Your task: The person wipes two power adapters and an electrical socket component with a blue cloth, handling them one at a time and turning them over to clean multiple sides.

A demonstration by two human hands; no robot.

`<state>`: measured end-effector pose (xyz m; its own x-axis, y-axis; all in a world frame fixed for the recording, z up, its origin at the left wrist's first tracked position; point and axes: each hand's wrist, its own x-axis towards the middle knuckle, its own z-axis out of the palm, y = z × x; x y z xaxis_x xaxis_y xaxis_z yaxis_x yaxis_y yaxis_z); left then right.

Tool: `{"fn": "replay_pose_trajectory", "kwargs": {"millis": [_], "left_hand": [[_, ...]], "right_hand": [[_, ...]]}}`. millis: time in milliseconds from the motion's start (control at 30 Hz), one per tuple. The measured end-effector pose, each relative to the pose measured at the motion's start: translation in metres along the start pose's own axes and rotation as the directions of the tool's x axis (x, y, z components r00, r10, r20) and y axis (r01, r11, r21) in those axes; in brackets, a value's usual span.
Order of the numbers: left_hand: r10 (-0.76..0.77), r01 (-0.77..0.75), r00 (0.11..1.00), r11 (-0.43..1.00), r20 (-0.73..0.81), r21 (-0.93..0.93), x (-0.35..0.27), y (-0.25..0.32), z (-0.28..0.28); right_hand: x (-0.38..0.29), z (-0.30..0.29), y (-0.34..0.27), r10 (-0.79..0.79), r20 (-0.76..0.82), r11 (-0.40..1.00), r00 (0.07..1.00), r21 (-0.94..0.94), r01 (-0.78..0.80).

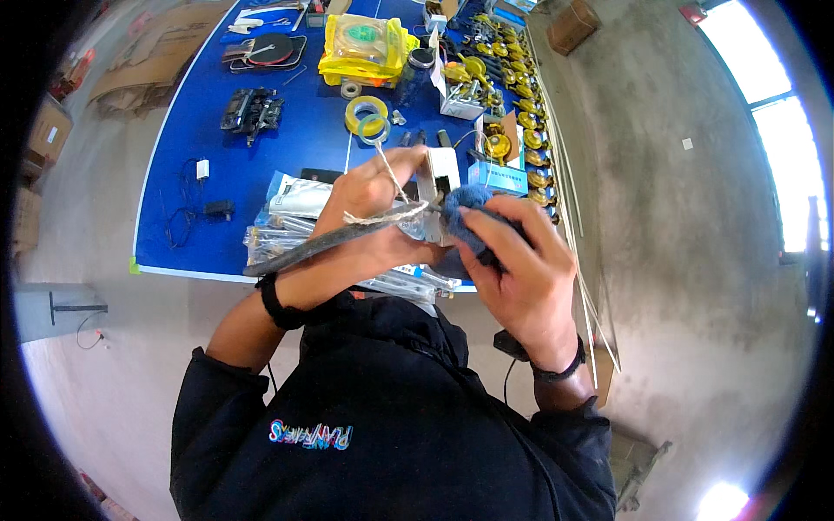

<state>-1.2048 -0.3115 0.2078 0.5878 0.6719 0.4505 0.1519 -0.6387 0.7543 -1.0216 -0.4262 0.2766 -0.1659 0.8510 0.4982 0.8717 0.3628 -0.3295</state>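
My left hand [368, 202] grips a pale box-shaped piece [445, 161] with a dark opening, held up over the near side of the table. In my right hand [524, 273] is a bunched blue cloth [468, 200], pressed against the right side of the piece. A dark grey rod or tube [319, 246] slants from the piece across my left forearm. White string [389, 170] loops around its upper end. My fingers and the cloth hide part of the piece.
On the blue table [195, 130], plastic-wrapped parts [280, 238] lie under my left arm. Beyond are tape rolls [365, 116], a yellow bag [365, 49] and a dark jar [417, 75]. Several yellow gas regulators [531, 140] line the right edge, beside a blue box [498, 177].
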Motion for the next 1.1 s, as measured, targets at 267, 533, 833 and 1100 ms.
{"fn": "replay_pose_trajectory", "kwargs": {"millis": [267, 533, 833, 1100], "left_hand": [[0.039, -0.041, 0.999, 0.998, -0.035, -0.045, 0.002, 0.009, 0.003], [-0.012, 0.012, 1.000, 1.000, 0.010, 0.007, 0.013, 0.025, -0.002], [0.008, -0.008, 1.000, 0.999, -0.002, 0.040, 0.001, 0.027, 0.000], [0.083, -0.086, 0.995, 0.994, 0.048, 0.064, -0.005, 0.007, 0.008]], "right_hand": [[-0.013, -0.003, 0.002, 0.038, -0.043, 0.997, 0.998, -0.069, -0.041], [-0.017, 0.005, -0.002, 0.090, -0.223, 0.994, 0.971, -0.041, -0.101], [-0.024, 0.007, 0.003, 0.100, -0.171, 0.995, 0.980, -0.010, -0.103], [-0.033, -0.008, 0.009, -0.221, 0.049, 0.971, 0.974, -0.086, 0.225]]}}
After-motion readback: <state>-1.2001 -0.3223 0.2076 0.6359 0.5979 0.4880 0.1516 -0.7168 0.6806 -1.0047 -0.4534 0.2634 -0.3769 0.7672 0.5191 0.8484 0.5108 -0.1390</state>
